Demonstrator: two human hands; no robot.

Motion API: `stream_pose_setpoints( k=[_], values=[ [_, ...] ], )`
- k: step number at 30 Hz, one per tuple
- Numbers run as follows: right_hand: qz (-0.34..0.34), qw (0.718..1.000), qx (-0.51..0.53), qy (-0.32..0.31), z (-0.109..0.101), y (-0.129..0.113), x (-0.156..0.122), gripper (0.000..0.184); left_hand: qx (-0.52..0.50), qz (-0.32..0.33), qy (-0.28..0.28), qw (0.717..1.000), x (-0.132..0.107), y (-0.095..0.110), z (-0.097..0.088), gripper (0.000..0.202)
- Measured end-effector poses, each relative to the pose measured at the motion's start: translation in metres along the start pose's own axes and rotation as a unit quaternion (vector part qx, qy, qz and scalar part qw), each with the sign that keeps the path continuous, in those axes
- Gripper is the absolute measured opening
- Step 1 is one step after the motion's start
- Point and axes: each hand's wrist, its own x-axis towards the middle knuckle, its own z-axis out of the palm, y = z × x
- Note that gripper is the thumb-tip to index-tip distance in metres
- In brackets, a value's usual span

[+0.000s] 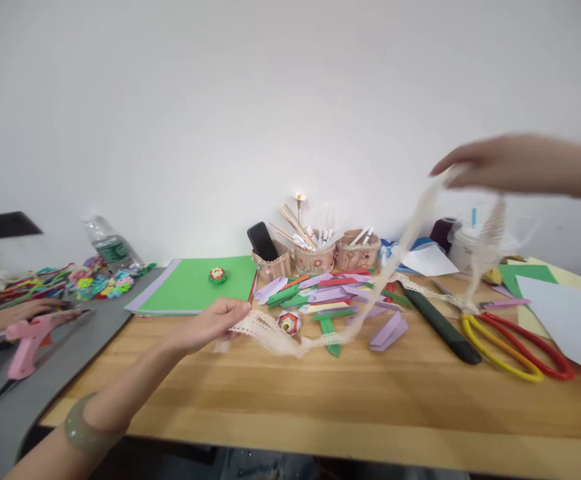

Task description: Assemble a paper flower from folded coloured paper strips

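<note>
Plainly light and limp: long cream lace ribbon, sagging above pale wooden bench between two hands. Left hand, 8 o'clock from view centre: fingers pinched on ribbon. Right hand, blurred, 2 o'clock: fingers closed on higher stretch. Best grip, by judgement: flat across width; openwork may snag. Obstacles: folded coloured-paper strips, 5 o'clock; yellow-and-red-handled metal scissors, 4 o'clock, with ribbon's slack nearby.

A pale wall behind a wooden table, grey table at left
</note>
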Motion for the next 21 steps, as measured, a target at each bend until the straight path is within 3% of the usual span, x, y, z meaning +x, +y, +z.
stream_pose_setpoints(
  k=[3,4,5,7,10,14,15,17,19,20,21],
  values=[
    [-0.008,0.973,-0.093,-0.212,0.040,-0.005,-0.051,0.018,-0.041,0.010,0.012,0.999,0.012,0.005,0.016,0.045],
    [-0.018,0.954,-0.110,-0.280,0.058,-0.007,-0.076,0.025,-0.054,0.012,0.015,0.998,0.016,0.007,0.020,0.045],
    [-0.055,0.912,-0.153,-0.377,0.076,-0.010,-0.102,0.031,-0.075,0.015,0.021,0.997,0.018,0.009,0.024,0.042],
    [-0.102,0.873,-0.180,-0.442,0.111,-0.012,-0.148,0.032,-0.148,0.025,0.032,0.988,0.021,0.013,0.028,0.033],
    [-0.104,0.895,-0.072,-0.427,0.152,-0.007,-0.188,0.049,-0.189,0.045,0.022,0.981,0.021,0.019,0.028,0.029],
    [-0.060,0.902,-0.028,-0.427,0.173,0.008,-0.187,0.023,-0.187,0.069,0.019,0.980,0.020,0.022,0.019,0.030],
    [-0.037,0.903,-0.018,-0.428,0.172,0.010,-0.183,0.024,-0.154,0.077,0.050,0.984,0.022,0.021,0.017,0.028],
    [0.020,0.903,0.003,-0.429,0.167,0.012,-0.176,0.024,-0.056,0.111,0.178,0.976,0.024,0.020,0.016,0.020],
    [0.077,0.900,0.023,-0.428,0.160,0.010,-0.173,0.025,0.032,0.180,0.350,0.919,0.025,0.016,0.021,0.015],
    [0.100,0.899,0.032,-0.426,0.157,0.008,-0.172,0.026,0.062,0.220,0.386,0.894,0.024,0.015,0.026,0.013],
    [0.118,0.898,0.041,-0.422,0.155,0.006,-0.172,0.026,0.093,0.251,0.380,0.885,0.023,0.014,0.033,0.009]
  ],
)
